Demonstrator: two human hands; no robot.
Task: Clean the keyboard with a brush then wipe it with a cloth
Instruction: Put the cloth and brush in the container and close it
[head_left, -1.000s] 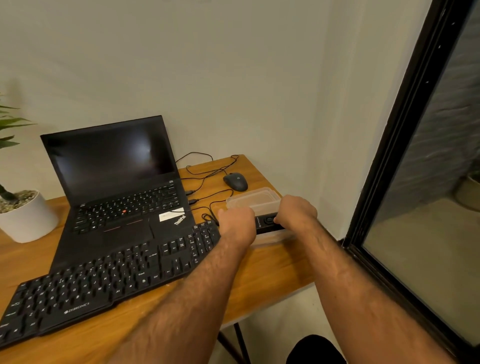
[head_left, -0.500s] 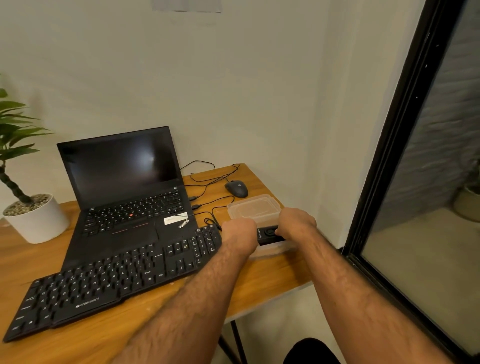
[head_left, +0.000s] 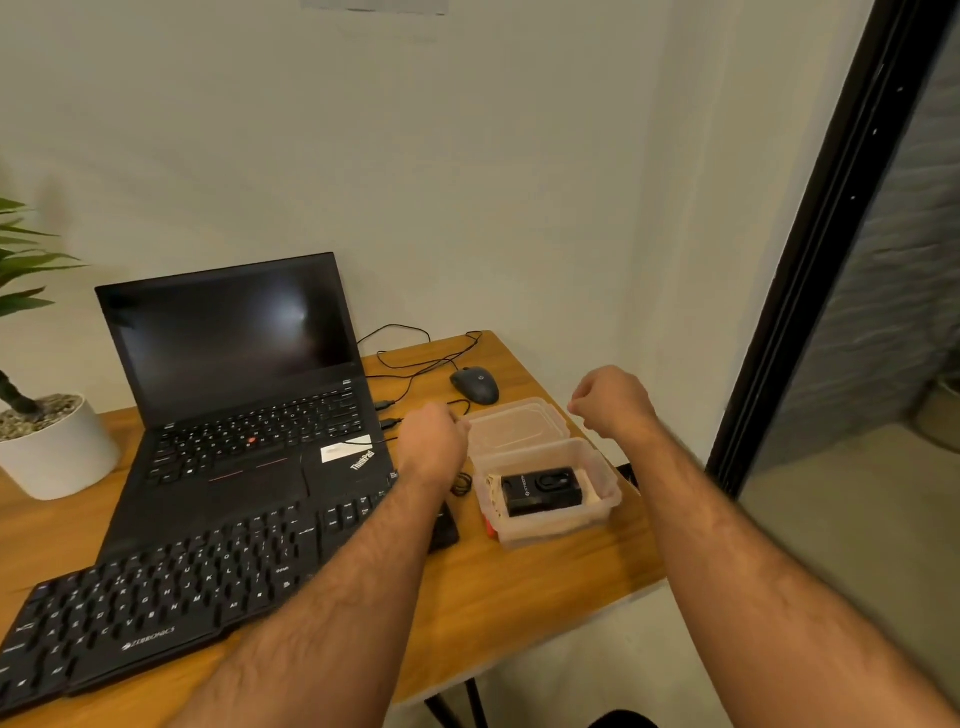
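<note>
Clear plastic box (head_left: 605, 470) w/ black gadget (head_left: 540, 491) inside; left grip (head_left: 434, 441), right grip (head_left: 610, 400) both clenched, empty.

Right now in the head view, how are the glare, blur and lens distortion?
Head view: soft glare patch on the dark laptop screen; wide-angle bending curves the black door frame and stretches both forearms; slight motion softness on the left hand and right hand; the keyboard legends stay readable; lighting is dim, warm and even, with only faint shadows on the table.
</note>
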